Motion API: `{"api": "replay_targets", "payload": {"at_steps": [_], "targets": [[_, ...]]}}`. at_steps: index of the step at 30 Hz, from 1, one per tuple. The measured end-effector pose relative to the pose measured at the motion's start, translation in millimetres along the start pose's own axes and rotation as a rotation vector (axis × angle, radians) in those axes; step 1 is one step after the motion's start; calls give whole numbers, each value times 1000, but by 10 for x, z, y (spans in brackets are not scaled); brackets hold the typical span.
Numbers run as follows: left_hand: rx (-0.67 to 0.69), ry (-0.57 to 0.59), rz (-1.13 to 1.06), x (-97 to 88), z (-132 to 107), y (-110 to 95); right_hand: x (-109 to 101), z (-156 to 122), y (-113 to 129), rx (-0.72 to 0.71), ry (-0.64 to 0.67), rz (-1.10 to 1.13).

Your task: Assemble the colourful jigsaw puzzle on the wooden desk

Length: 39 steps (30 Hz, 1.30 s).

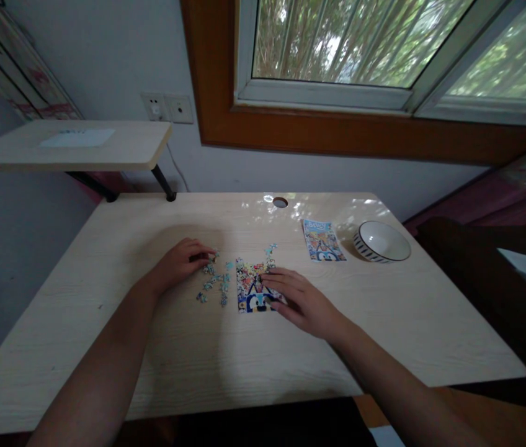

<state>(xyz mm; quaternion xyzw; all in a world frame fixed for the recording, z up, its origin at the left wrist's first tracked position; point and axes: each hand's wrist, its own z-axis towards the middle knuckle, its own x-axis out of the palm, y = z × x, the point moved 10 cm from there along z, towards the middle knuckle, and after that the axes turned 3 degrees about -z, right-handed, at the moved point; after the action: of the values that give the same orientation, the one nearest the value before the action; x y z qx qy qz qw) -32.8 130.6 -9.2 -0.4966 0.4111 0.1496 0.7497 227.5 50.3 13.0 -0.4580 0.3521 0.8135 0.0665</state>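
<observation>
A partly joined jigsaw puzzle [248, 287] with a blue cartoon dog face lies flat on the table, its upper edge uneven. My right hand [303, 303] rests over its right side, fingers stretched out and hiding part of it. Left of the puzzle, several loose puzzle pieces [224, 288] lie scattered, mostly pale blue. My left hand [183, 264] is at the far end of these, thumb and fingertips closed around a small puzzle piece [215, 255]. A few more pieces [271, 249] stand out above the puzzle's upper right.
A printed picture card [323, 241] lies to the right, beside a white bowl [384, 242] with a striped outside. A raised shelf [118, 146] on black legs stands at the back left. The table [188, 372] has a round hole near its back edge.
</observation>
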Motion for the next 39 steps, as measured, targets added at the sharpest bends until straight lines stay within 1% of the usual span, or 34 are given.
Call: {"api": "replay_targets", "payload": {"at_steps": [4,6,11,16,20,23,26,29,35,39], "targets": [[-17,-8,-7,-31,-6,-46,-244,-21,-252,163,-218,119],[-21,-12,-10,-41,-11,-65,-302,-50,-376,252,-276,152],[-15,-14,-16,-49,-12,-89,-365,-125,-549,384,-350,189],[0,-24,14,-25,-15,-82,-377,-178,-633,453,-374,210],[62,-69,104,19,-15,-205,-361,-181,-644,456,-359,210],[103,-67,158,109,0,-348,-349,-161,-623,431,-340,201],[118,-40,186,201,20,-444,-342,-143,-607,420,-327,194],[123,-44,194,226,30,-473,-329,-124,-588,413,-308,193],[133,-64,193,215,35,-448,-316,-108,-545,381,-280,177],[135,-58,196,207,39,-478,-302,-109,-537,364,-269,168]]}}
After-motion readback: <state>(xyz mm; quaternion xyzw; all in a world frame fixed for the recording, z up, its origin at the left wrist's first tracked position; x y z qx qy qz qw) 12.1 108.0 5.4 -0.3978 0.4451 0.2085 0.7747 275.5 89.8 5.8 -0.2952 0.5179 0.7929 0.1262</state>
